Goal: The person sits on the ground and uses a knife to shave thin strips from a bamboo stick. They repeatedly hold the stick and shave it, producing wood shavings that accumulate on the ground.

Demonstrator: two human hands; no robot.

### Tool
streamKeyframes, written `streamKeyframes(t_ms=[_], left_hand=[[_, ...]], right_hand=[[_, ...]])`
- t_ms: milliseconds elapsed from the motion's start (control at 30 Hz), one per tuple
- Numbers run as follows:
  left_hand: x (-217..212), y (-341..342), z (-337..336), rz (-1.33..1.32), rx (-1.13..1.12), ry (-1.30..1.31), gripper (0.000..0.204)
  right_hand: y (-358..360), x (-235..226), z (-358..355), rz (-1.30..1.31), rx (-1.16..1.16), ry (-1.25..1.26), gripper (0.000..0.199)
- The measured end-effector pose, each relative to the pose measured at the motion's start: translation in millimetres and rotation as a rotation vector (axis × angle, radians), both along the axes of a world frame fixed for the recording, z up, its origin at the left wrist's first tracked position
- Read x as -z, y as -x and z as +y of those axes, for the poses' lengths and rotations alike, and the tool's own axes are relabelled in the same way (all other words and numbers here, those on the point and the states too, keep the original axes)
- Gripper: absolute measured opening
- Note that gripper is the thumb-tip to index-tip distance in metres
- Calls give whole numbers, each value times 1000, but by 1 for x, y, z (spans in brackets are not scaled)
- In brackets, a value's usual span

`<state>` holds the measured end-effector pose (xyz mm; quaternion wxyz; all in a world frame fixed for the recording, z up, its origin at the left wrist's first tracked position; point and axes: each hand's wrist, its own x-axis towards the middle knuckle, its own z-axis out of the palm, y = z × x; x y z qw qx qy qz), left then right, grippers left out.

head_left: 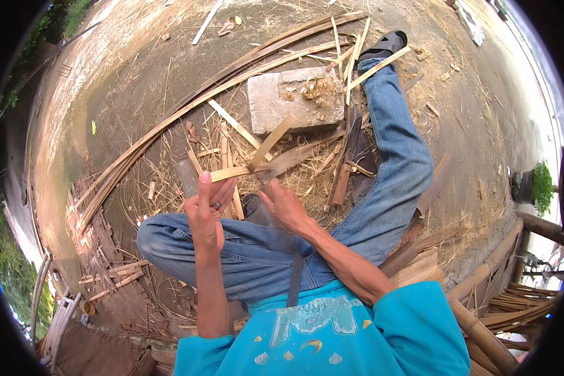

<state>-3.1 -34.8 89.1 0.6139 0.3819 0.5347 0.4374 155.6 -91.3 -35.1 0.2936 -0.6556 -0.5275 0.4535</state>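
Note:
A pale bamboo strip (230, 173) is pinched between the thumb and fingers of my left hand (208, 205), which wears a ring. My right hand (286, 205) is closed around the short handle of a knife (266, 188), up against the strip's right end. Around the blade the picture is blurred, so its edge is hard to make out. At the same spot a second pale piece (273, 141) slants up to the right; I cannot tell whether it is joined to the strip. Beyond my hands sits a grey stone block (272, 103) with curled shavings (318, 88) on top.
Long bamboo strips (188, 106) curve across the ground at the left and far side. Shavings and offcuts surround the block. My jeans-clad legs (391, 135) frame the work, with a sandal (383, 45) at the far right. Bamboo poles (485, 332) stand at the near right.

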Motion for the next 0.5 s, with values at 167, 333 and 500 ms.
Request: streamKeyframes(t_ms=[167, 333, 500], left_hand=[[0, 9, 6, -14, -12, 10, 65], [-1, 0, -1, -2, -5, -3, 66], [0, 10, 12, -85, -81, 32, 65]], right_hand=[[0, 4, 1, 71, -17, -6, 38], [4, -7, 3, -47, -16, -21, 36], [-6, 37, 12, 57, 11, -46, 37]])
